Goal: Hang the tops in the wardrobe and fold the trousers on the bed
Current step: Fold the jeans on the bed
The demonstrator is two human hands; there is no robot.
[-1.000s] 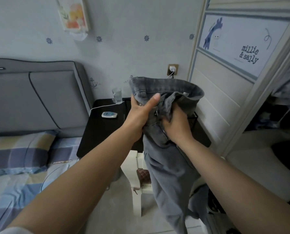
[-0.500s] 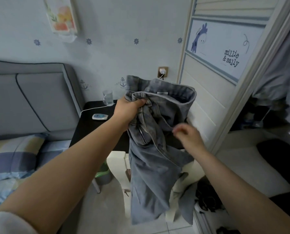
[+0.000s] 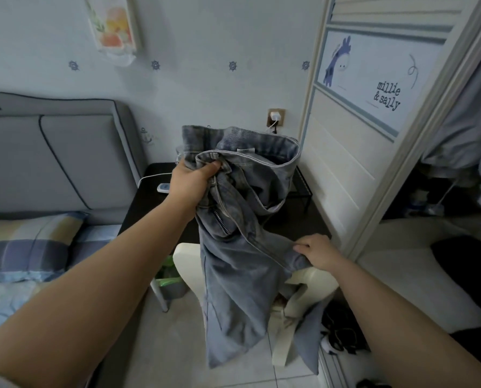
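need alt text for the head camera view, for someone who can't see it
A person holds up grey jeans, the left hand gripping the bunched waistband and the right hand pinching the fabric lower down. Behind them are a black bedside table, a bed to the left and an open wardrobe to the right.

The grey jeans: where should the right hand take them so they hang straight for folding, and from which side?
Probably the waistband of the grey jeans, on its right end near the wardrobe door, coming from the right. The left hand grips the bunched left front beside the zip, so the band sags and twists. The right hand holds fabric lower on the leg; moving up would level the band.
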